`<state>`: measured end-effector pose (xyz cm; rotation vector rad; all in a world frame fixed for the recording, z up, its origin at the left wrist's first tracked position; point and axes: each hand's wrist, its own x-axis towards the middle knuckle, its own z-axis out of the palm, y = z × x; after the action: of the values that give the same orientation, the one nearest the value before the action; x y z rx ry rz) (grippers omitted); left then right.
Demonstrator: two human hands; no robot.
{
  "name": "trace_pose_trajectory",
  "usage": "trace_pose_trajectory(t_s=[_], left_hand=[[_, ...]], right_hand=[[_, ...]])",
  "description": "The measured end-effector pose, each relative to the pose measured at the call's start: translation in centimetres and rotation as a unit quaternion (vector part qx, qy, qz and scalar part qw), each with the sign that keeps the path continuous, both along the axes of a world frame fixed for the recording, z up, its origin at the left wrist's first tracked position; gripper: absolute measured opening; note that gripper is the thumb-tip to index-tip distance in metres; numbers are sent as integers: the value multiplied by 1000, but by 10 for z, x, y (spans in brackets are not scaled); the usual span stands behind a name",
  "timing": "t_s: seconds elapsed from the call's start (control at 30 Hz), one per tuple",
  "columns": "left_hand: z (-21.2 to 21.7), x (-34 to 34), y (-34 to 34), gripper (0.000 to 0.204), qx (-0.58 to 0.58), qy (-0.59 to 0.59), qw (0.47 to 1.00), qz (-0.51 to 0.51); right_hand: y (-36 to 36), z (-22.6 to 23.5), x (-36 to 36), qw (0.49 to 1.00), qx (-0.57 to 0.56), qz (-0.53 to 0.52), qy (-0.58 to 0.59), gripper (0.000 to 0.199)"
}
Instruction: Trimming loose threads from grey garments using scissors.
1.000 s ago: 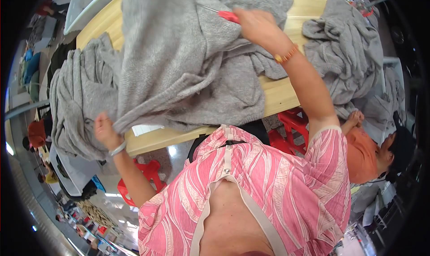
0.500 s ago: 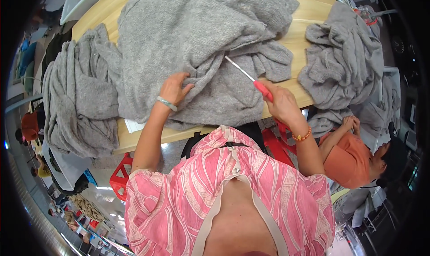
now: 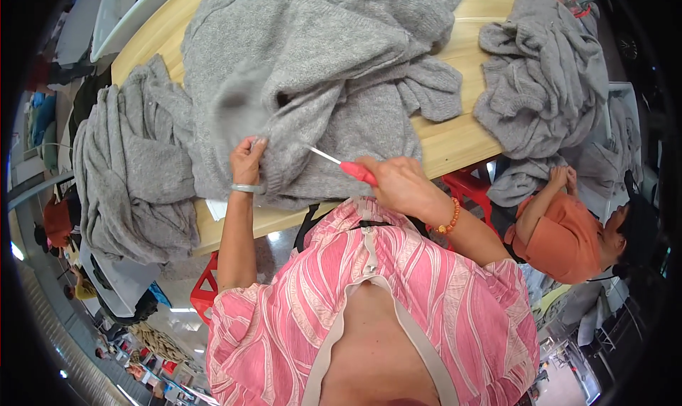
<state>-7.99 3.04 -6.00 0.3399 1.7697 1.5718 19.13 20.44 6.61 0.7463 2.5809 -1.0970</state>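
Observation:
A large grey knit garment (image 3: 362, 122) lies bunched over the middle of the table. My left hand (image 3: 246, 163) is closed, pinching a fold of that garment near its lower left edge. The fabric beside those fingers is smeared by motion. My right hand (image 3: 408, 186) grips the red handle of a needle-like tool (image 3: 357, 171). Its thin metal shaft points up and left, the tip over the knit, a short way right of my left hand. Whether the tip touches the fabric I cannot tell.
Another pile of grey knits (image 3: 142, 164) hangs over the left table edge, and a further grey garment (image 3: 529, 79) lies right. The pale wooden table (image 3: 469, 132) shows between them. Red stools (image 3: 465, 189) stand below. A person in orange (image 3: 561, 239) sits at the right.
My left hand has drawn down and left, pulling a fold of the garment. My right hand has moved left and down with the red-handled tool, bringing it closer to my left hand.

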Motion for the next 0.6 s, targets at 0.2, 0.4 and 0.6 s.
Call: trace_pose_trajectory(t_s=[0.2, 0.4, 0.6], left_hand=[[41, -10, 5, 26, -291, 343, 877, -170], [35, 19, 103, 34, -48, 599, 759, -249], [4, -2, 144, 24, -131, 235, 930, -249]], right_hand=[[12, -13, 11, 996, 47, -55, 58, 39], [22, -11, 23, 991, 77, -88, 64, 40], [29, -3, 33, 985, 91, -129, 73, 33]])
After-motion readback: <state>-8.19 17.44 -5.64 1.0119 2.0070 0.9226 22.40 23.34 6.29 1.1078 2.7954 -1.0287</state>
